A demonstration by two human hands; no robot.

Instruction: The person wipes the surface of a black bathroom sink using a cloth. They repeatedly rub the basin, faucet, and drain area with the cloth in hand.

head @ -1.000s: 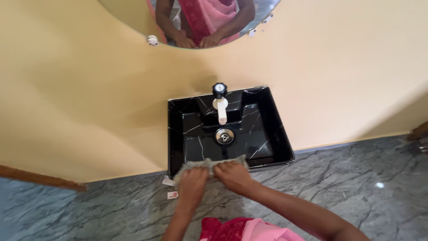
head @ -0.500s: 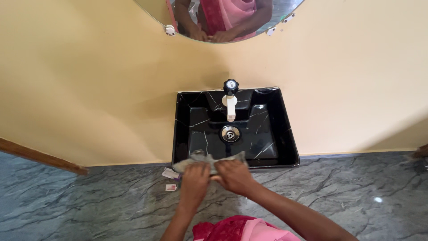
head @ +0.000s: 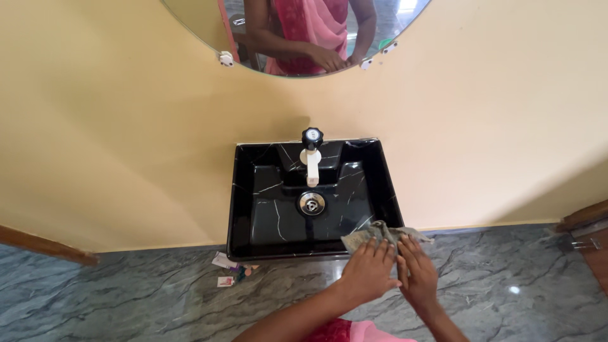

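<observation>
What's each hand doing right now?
Left hand: flat, fingers spread, pressing the grey cloth on the black sink front-right rim.
Right hand: on the same cloth; grip cannot be told.

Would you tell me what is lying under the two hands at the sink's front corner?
A grey cloth lies under both hands, left hand and right hand, on the black sink rim's front right corner. The rim beneath the cloth is covered.

A round mirror (head: 297, 35) hangs on the yellow wall (head: 126, 126) above grey marbled floor (head: 126, 297) strewn with small wrappers (head: 228, 269).
</observation>
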